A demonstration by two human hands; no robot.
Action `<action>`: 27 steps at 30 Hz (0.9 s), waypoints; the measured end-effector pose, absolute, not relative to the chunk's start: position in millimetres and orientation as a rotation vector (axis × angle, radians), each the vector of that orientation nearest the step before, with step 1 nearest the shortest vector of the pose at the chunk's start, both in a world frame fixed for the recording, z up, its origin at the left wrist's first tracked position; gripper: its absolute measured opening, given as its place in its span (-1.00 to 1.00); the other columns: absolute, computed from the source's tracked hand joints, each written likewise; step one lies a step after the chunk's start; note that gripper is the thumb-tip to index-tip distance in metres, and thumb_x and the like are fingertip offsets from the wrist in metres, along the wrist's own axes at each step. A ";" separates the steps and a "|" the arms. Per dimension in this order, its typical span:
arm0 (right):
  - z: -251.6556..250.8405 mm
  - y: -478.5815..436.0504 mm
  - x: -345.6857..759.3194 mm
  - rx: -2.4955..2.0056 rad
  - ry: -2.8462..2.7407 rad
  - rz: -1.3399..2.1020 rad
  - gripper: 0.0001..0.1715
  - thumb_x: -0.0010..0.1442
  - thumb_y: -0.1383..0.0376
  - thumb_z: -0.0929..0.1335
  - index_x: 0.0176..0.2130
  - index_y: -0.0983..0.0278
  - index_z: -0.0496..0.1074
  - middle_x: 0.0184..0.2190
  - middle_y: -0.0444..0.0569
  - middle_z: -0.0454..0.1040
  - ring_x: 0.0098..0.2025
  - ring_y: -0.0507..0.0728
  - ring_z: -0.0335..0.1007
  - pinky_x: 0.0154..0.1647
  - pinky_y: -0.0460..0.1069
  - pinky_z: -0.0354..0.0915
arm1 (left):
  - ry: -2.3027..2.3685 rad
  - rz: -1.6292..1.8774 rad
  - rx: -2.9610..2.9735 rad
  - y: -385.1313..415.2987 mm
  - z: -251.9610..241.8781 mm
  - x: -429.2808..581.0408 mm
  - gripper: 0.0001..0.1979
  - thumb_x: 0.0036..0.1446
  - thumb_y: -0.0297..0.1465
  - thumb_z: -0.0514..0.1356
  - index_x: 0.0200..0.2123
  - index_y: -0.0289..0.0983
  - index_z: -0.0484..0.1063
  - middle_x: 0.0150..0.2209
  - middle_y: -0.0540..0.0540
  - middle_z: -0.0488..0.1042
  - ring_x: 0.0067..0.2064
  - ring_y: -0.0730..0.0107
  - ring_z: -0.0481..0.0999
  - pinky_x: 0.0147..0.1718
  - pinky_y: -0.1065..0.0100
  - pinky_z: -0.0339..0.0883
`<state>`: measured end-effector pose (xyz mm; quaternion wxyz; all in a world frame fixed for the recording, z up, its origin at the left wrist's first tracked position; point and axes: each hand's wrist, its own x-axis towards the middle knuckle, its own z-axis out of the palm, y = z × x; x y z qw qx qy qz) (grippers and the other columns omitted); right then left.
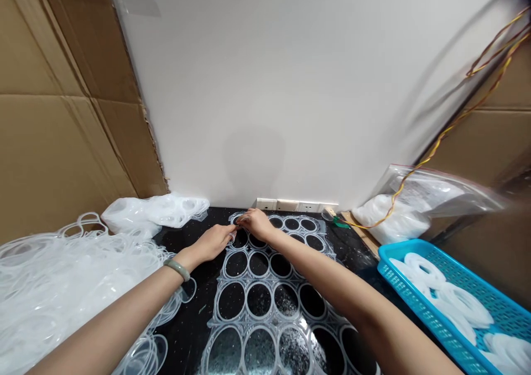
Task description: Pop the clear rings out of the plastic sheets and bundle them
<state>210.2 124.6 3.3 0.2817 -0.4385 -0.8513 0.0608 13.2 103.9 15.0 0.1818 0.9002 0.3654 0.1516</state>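
A clear, flexible plastic sheet (259,277) with rows of large round holes lies flat on the black speckled tabletop. At its far left corner both my hands meet. My left hand (213,241), with a pale green bangle (177,269) on the wrist, has its fingertips closed on the sheet's left edge. Reaching across from the right, my right hand (255,224) pinches the far edge by the first hole, its fingers bent down and partly hidden. Small details between the fingertips cannot be made out.
Left of the sheet is a big heap of translucent plastic rings (78,286), with a white plastic bag (155,212) behind. A blue basket (440,253) of white rings stands right. Wall sockets (296,205), cardboard (70,87), a clear bag (435,189) and a twisted wire (446,131) border the table.
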 end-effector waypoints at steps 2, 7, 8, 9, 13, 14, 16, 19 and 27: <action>2.4 126.1 209.4 -1.200 -2.222 0.250 -0.84 0.18 0.26 0.40 -0.38 0.22 0.60 -0.30 0.01 0.61 -0.23 0.15 0.47 -0.17 -0.06 0.24 | 1.015 0.431 2.523 104.6 16.0 12.6 -0.78 0.19 -0.47 -0.02 -0.27 -0.24 0.42 -0.33 -0.12 0.53 -0.29 0.25 0.52 -0.31 0.37 0.22; 4.5 125.4 216.7 -1.288 -2.003 0.533 -0.88 0.12 0.30 0.42 -0.34 0.23 0.61 -0.30 -0.02 0.62 -0.23 0.17 0.54 -0.21 -0.06 0.33 | 0.937 0.453 2.454 106.2 24.5 12.2 -0.76 0.21 -0.38 -0.01 -0.34 -0.24 0.45 -0.38 -0.08 0.53 -0.33 0.28 0.51 -0.30 0.38 0.24; 5.9 124.3 220.2 -1.293 -1.945 0.565 -0.88 0.11 0.32 0.41 -0.34 0.25 0.61 -0.31 -0.01 0.62 -0.22 0.18 0.54 -0.20 -0.04 0.35 | 0.924 0.462 2.432 107.2 27.2 12.4 -0.76 0.20 -0.36 0.01 -0.37 -0.24 0.45 -0.39 -0.07 0.53 -0.35 0.29 0.50 -0.30 0.38 0.25; 7.4 122.6 224.4 -1.295 -1.885 0.587 -0.88 0.10 0.33 0.41 -0.34 0.26 0.61 -0.31 0.01 0.62 -0.21 0.20 0.54 -0.19 -0.03 0.36 | 0.917 0.476 2.405 108.5 30.1 12.6 -0.75 0.19 -0.35 0.01 -0.40 -0.25 0.46 -0.39 -0.07 0.54 -0.37 0.31 0.50 -0.31 0.38 0.26; 11.2 109.7 243.1 -1.335 -1.678 0.655 -0.89 0.07 0.31 0.42 -0.38 0.27 0.61 -0.34 0.01 0.62 -0.20 0.23 0.54 -0.14 0.04 0.38 | 0.952 0.589 2.255 117.4 41.4 12.7 -0.71 0.16 -0.30 0.00 -0.35 -0.28 0.50 -0.39 -0.08 0.56 -0.48 0.38 0.45 -0.42 0.39 0.29; 11.2 105.2 247.4 -1.347 -1.640 0.668 -0.89 0.06 0.30 0.43 -0.38 0.27 0.61 -0.35 0.01 0.61 -0.21 0.24 0.53 -0.14 0.05 0.38 | 0.968 0.630 2.208 120.1 44.0 12.4 -0.69 0.14 -0.29 0.00 -0.33 -0.30 0.50 -0.41 -0.09 0.56 -0.48 0.38 0.45 -0.42 0.39 0.30; 10.3 95.1 254.6 -1.364 -1.568 0.686 -0.88 0.04 0.29 0.44 -0.38 0.29 0.60 -0.35 0.02 0.61 -0.23 0.23 0.53 -0.17 0.05 0.39 | 1.000 0.720 2.115 125.0 49.1 12.0 -0.67 0.11 -0.27 0.02 -0.30 -0.32 0.51 -0.47 -0.10 0.54 -0.47 0.37 0.45 -0.43 0.39 0.31; 7.8 76.8 261.2 -1.334 -1.483 0.768 -0.82 0.02 0.24 0.45 -0.39 0.34 0.58 -0.40 0.03 0.59 -0.32 0.17 0.50 -0.27 0.00 0.38 | 1.045 0.845 2.002 130.5 59.9 14.2 -0.66 0.03 -0.24 0.10 -0.27 -0.35 0.53 -0.56 -0.06 0.46 -0.51 0.40 0.38 -0.47 0.41 0.26; 11.1 2.3 265.1 -1.128 -1.441 1.130 -0.65 -0.07 0.10 0.49 -0.42 0.35 0.55 -0.46 -0.02 0.53 -0.55 0.00 0.32 -0.50 -0.08 0.29 | 1.092 1.178 2.003 142.1 120.1 22.3 -0.61 0.07 -0.22 0.09 -0.18 -0.34 0.54 -0.56 -0.04 0.38 -0.56 0.47 0.22 -0.49 0.42 0.11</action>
